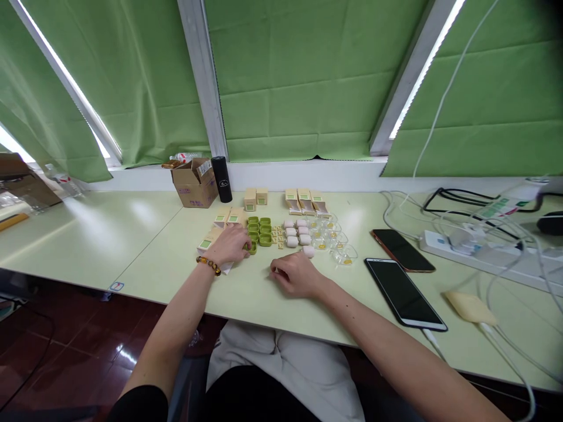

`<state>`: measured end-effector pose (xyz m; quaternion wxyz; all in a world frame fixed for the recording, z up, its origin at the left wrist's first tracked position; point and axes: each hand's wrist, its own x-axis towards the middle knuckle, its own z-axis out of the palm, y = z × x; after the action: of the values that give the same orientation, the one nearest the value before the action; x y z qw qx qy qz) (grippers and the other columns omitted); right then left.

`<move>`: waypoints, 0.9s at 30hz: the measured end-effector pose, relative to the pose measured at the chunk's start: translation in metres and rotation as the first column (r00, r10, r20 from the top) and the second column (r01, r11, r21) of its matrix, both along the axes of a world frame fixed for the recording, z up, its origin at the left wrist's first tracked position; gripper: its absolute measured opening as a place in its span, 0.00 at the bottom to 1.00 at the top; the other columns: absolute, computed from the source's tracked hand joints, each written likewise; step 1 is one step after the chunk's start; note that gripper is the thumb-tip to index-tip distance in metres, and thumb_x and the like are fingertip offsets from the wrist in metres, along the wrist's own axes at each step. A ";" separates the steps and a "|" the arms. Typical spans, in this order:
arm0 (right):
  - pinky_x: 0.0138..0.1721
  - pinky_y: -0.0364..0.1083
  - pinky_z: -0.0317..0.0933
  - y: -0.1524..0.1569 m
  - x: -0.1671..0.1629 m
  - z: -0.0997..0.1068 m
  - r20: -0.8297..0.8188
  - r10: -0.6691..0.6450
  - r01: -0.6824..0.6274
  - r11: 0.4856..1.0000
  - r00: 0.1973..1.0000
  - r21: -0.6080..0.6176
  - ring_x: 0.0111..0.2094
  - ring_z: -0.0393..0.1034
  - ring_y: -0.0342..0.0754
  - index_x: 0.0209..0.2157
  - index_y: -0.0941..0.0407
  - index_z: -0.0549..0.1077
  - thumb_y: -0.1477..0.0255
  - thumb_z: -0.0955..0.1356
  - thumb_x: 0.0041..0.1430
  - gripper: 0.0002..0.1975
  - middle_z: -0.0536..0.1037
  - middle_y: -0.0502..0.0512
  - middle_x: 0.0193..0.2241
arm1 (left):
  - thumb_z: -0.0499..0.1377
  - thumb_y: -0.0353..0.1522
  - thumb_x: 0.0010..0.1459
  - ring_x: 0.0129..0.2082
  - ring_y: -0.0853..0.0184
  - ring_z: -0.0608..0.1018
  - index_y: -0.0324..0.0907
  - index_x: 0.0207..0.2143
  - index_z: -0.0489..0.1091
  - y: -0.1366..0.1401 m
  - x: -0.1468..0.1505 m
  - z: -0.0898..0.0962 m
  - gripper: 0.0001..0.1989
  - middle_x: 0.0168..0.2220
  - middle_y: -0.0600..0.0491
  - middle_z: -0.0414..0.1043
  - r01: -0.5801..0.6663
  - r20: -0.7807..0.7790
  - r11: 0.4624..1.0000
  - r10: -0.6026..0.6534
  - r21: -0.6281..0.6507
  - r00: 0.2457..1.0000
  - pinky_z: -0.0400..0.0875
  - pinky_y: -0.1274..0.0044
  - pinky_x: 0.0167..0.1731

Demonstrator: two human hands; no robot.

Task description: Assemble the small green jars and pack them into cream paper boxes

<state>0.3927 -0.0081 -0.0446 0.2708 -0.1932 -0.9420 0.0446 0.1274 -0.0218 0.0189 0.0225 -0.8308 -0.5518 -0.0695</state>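
Observation:
My left hand (229,243), with a beaded bracelet at the wrist, reaches to the front of two columns of small green square containers (265,240). Its fingertips close on the nearest one in the left column, partly covering it. My right hand (295,274) rests on the table, fingers loosely curled, with nothing visible in them. Just beyond it lie pale pink rounded pieces (291,241) in two columns, the nearest almost at its knuckles. Between these and the green containers are several tiny yellowish squares (280,238). Clear plastic pieces with yellow marks (344,254) stand to the right.
Small cream boxes with green labels (303,201) stand behind and beside my left hand (209,239). A cardboard box (194,184) and black cylinder (221,179) are at the back. Two phones (405,293), a power strip (475,252) and tangled cables occupy the right.

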 end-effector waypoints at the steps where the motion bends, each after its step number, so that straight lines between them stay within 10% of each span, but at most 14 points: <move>1: 0.28 0.46 0.40 0.001 0.000 0.000 -0.017 -0.004 0.004 1.000 1.000 -0.002 0.22 0.66 0.44 0.33 0.56 0.77 0.73 0.69 0.62 0.04 0.79 0.50 0.22 | 0.67 0.30 0.55 0.49 0.51 0.79 0.48 0.30 0.82 0.000 0.000 -0.001 0.03 0.39 0.48 0.83 0.005 -0.001 1.000 -0.005 -0.006 1.000 0.69 0.60 0.53; 9: 0.30 0.46 0.57 0.011 0.001 -0.002 -0.259 -0.099 0.127 0.988 0.961 0.091 0.31 0.75 0.48 0.47 0.55 0.74 0.76 0.68 0.65 0.09 0.83 0.54 0.35 | 0.65 0.30 0.59 0.49 0.56 0.78 0.47 0.32 0.81 -0.003 0.006 0.005 0.05 0.41 0.49 0.81 0.146 0.333 0.989 -0.126 -0.037 0.935 0.71 0.62 0.56; 14: 0.32 0.50 0.70 0.014 0.001 0.002 -0.455 -0.083 0.127 0.990 0.887 0.066 0.46 0.76 0.57 0.62 0.51 0.63 0.70 0.70 0.66 0.25 0.77 0.65 0.53 | 0.72 0.42 0.59 0.42 0.62 0.79 0.40 0.33 0.80 0.001 0.015 -0.001 0.14 0.41 0.46 0.80 0.332 0.869 0.943 -0.136 -0.034 0.476 0.73 0.69 0.48; 18: 0.33 0.53 0.76 0.014 -0.002 0.002 -0.568 -0.060 0.079 0.997 0.821 0.008 0.54 0.73 0.61 0.68 0.47 0.55 0.67 0.71 0.67 0.33 0.70 0.68 0.61 | 0.77 0.46 0.53 0.37 0.67 0.78 0.37 0.37 0.80 0.006 0.031 -0.013 0.22 0.36 0.49 0.79 0.471 0.997 0.879 0.056 -0.077 0.058 0.71 0.74 0.43; 27: 0.46 0.57 0.77 0.008 -0.004 0.014 -0.716 -0.114 -0.005 0.987 0.689 -0.162 0.59 0.70 0.61 0.60 0.48 0.66 0.68 0.72 0.67 0.23 0.72 0.64 0.58 | 0.77 0.40 0.53 0.36 0.64 0.78 0.35 0.37 0.80 0.013 0.066 -0.008 0.18 0.36 0.45 0.78 0.693 0.921 0.705 0.353 -0.148 -0.163 0.72 0.71 0.42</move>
<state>0.3884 -0.0002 -0.0304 0.6052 -0.2079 -0.7470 0.1802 0.1936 -0.0092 0.0112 -0.7017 -0.4938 -0.2113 -0.4681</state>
